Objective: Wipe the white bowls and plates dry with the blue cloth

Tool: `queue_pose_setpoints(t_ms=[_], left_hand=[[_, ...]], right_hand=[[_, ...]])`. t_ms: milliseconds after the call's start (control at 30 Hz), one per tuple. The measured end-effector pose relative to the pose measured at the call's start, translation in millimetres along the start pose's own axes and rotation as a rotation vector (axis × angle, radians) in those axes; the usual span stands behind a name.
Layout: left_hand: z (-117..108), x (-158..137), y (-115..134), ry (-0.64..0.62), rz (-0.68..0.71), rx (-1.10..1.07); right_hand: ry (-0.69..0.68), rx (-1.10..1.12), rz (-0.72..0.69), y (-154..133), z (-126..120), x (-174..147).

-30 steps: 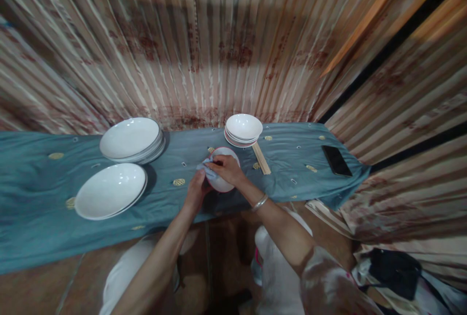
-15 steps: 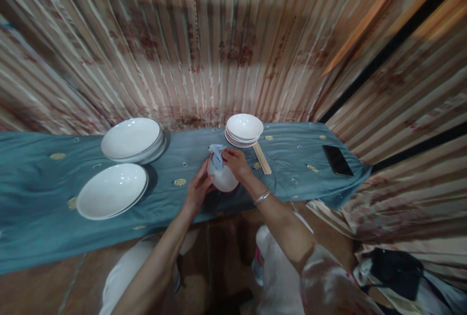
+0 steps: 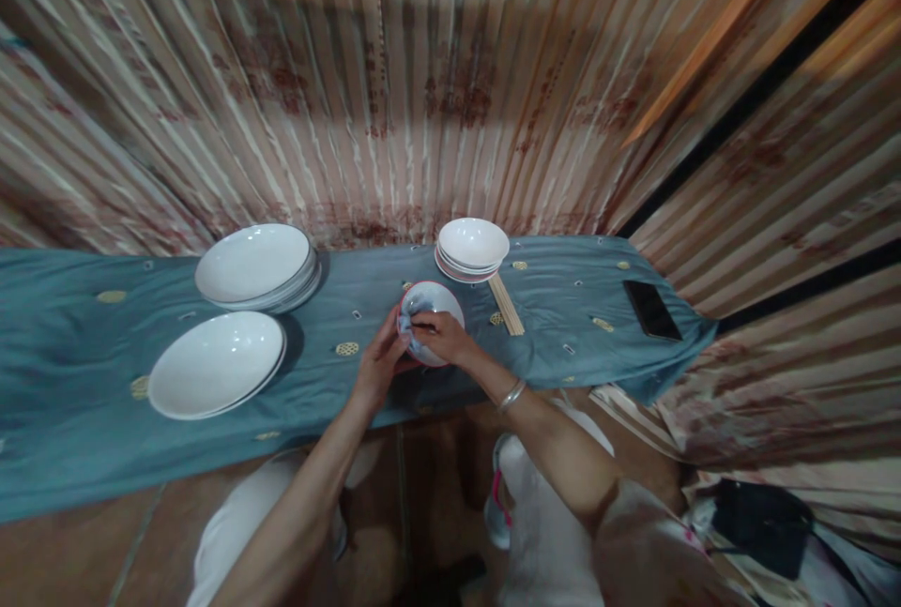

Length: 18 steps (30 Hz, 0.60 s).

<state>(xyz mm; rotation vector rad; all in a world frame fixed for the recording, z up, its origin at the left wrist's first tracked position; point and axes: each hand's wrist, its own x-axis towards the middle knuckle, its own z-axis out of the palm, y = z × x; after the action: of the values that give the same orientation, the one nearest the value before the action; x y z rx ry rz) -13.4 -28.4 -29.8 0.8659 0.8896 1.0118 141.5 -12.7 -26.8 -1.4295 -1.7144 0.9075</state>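
A small white bowl with a red rim (image 3: pixel 445 299) is held over the table's front part. My left hand (image 3: pixel 384 349) grips it by its left side, fingers partly hidden beneath. Inside the bowl, my right hand (image 3: pixel 437 335) presses a light blue cloth (image 3: pixel 410 309) against the left inner wall. A silver bangle circles my right wrist. Just behind stands a stack of small bowls (image 3: pixel 473 246), with a bundle of wooden chopsticks (image 3: pixel 507 305) lying beside it.
Left on the blue tablecloth (image 3: pixel 338 382) are a stack of large white plates (image 3: pixel 253 265) and a nearer pile of shallow white dishes (image 3: pixel 215 365). A black phone (image 3: pixel 652 310) lies at the right end. A pleated curtain (image 3: pixel 436 91) hangs behind the table.
My right hand has moved the cloth from the bowl's far rim down into its left inside. The bowl has tipped so that more of its inside faces me.
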Motion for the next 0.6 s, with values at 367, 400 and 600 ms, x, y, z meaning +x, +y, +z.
queue_pose_setpoints(t_ms=[367, 400, 600], left_hand=[[-3.8, 3.9, -2.3, -0.009, -0.004, 0.036], [-3.6, 3.9, -2.5, -0.01, -0.003, 0.04], [-2.6, 2.8, -2.5, -0.009, 0.0, 0.059]], right_hand=[[-0.178, -0.532, -0.005, 0.1, -22.6, -25.8], [-0.164, -0.6, 0.011, 0.5, -23.1, -27.4], [-0.066, -0.831, 0.04, 0.1, -18.9, -23.8]])
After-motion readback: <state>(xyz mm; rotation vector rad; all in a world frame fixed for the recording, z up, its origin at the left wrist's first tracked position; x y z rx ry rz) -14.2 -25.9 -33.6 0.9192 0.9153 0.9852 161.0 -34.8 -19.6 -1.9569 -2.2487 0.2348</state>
